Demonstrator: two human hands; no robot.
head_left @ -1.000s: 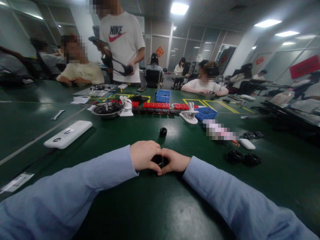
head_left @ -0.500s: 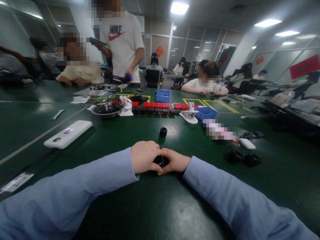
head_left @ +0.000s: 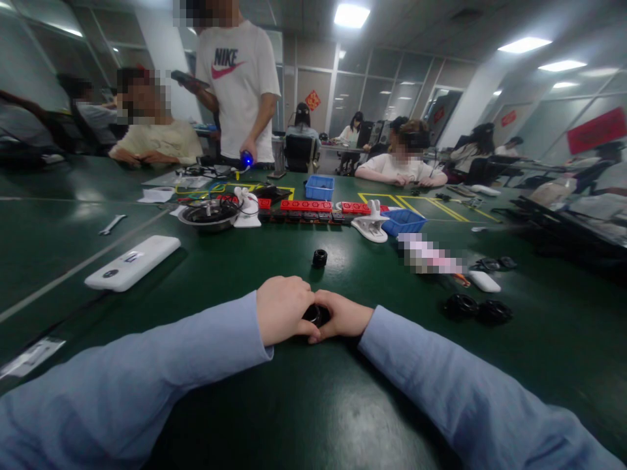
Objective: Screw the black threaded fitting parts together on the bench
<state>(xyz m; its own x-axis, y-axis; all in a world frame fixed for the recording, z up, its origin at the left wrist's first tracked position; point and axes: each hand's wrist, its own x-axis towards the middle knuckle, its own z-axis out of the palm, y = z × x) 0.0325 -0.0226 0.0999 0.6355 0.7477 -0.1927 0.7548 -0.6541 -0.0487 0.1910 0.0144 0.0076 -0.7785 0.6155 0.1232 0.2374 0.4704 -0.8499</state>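
Note:
Both my forearms in light blue sleeves rest on the green table (head_left: 304,405). My left hand (head_left: 283,309) and my right hand (head_left: 343,316) meet in the middle, fingers curled round a small black round part (head_left: 313,314) that shows between them. Most of that part is hidden by my fingers. A second small black cylinder (head_left: 320,258) stands alone on the table a little beyond my hands.
A white flat device (head_left: 132,262) lies at left, a wrench (head_left: 112,224) beyond it. Black ring parts (head_left: 477,309) and a white oval piece (head_left: 484,281) lie at right. Farther off are a metal bowl (head_left: 209,215), red strips (head_left: 306,205), blue bins (head_left: 402,222). Several people sit or stand around the table.
My hands stay closed on the black part and have barely moved. The standing person across the table has lowered the hand holding a dark object with a blue light.

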